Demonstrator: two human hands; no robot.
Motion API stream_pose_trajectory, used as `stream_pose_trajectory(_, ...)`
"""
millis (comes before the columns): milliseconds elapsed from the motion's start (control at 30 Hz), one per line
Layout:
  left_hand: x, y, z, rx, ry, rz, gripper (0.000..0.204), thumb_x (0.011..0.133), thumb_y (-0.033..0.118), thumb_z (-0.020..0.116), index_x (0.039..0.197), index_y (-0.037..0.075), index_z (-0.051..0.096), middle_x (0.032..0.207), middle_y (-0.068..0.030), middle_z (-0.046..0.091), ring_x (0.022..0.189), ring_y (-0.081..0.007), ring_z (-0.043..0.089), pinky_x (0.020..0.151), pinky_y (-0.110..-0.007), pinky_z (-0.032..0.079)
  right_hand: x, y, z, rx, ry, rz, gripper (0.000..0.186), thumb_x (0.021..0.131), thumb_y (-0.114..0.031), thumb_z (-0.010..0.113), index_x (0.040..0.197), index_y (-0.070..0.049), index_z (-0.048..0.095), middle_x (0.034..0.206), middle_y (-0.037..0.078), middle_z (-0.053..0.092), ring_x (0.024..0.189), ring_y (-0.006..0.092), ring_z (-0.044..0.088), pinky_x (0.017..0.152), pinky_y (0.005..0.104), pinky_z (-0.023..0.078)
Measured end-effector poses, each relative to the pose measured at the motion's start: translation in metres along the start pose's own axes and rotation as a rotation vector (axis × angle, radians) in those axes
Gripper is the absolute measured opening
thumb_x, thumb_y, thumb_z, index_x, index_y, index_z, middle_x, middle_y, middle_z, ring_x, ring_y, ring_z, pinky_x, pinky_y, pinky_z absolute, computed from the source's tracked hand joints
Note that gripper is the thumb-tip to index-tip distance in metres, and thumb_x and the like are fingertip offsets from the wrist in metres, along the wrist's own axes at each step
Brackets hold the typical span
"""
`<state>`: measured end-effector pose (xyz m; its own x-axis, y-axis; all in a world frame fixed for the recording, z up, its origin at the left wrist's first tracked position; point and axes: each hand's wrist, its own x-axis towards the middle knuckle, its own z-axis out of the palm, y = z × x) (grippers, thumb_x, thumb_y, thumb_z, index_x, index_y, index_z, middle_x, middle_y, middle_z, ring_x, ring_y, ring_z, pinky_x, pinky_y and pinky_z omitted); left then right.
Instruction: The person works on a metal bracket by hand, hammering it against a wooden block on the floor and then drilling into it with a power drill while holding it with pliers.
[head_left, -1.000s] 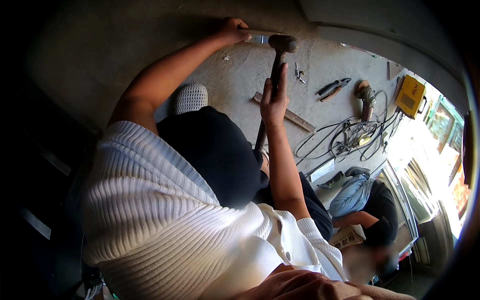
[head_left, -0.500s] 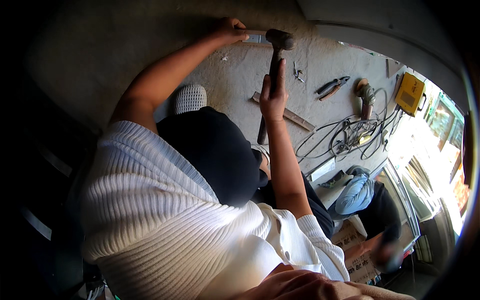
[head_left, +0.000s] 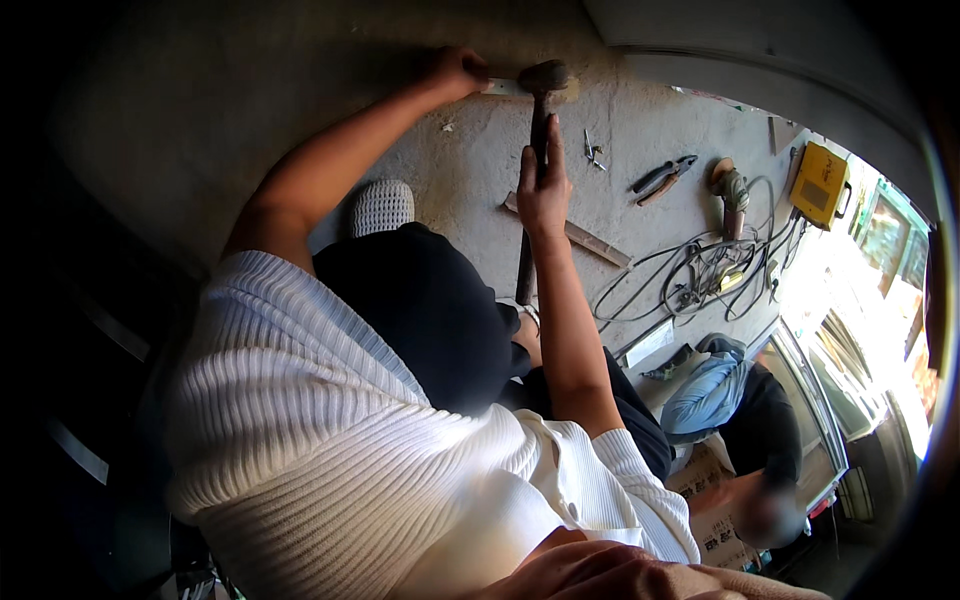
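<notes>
My right hand (head_left: 545, 196) is wrapped round the dark handle of a hammer (head_left: 543, 78), its index finger stretched along the handle. The hammer's rounded head is over a narrow, pale flat strip (head_left: 505, 88) near the floor. The strip's far end is hidden by the head, and I cannot tell whether they touch. At the strip's left end, my left hand (head_left: 461, 76) is closed on it with bent fingers. Below the hammer, a longer flat bar (head_left: 596, 245) lies on the floor, partly behind my right wrist.
Pliers (head_left: 663, 178), small metal pieces (head_left: 595, 150) and an angle grinder (head_left: 731, 195) lie to the right. Tangled cables (head_left: 690, 275) run by a yellow box-shaped machine (head_left: 820, 187). Another person (head_left: 740, 400) is bent over at lower right, beside cardboard (head_left: 715, 530). My shoe (head_left: 384, 207) is on the left.
The hammer has shifted slightly left with my right hand. My left hand has turned a little, and the strip shows at a different tilt.
</notes>
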<state>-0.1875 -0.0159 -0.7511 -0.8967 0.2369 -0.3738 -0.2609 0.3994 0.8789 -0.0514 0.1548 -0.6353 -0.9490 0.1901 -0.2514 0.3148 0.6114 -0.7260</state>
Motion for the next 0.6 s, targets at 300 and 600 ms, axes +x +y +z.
stream_pose_trajectory(300,-0.037,0.023,0.015,0.584,0.307,0.609,0.033,0.073,0.016,0.071,0.105,0.017,0.066,0.104,0.0027,0.057,0.100,-0.0208,0.052,0.090,-0.041,0.036,-0.027,0.026,-0.001,0.086,0.205,-0.024,0.056,0.096,-0.011,0.050,0.147,-0.016,0.028,0.080,0.001,0.056,0.061,0.0071,0.046,0.057,0.0220,0.043)
stream_pose_trajectory(600,-0.048,0.029,0.015,0.711,0.280,0.705,0.022,0.075,0.024,0.069,0.097,0.019,0.069,0.094,0.0043,0.059,0.092,-0.0192,0.054,0.087,-0.039,0.037,-0.024,0.043,-0.003,0.115,0.218,0.046,0.056,0.096,-0.012,0.051,0.146,-0.017,0.029,0.082,0.001,0.057,0.062,0.0068,0.046,0.057,0.0224,0.043)
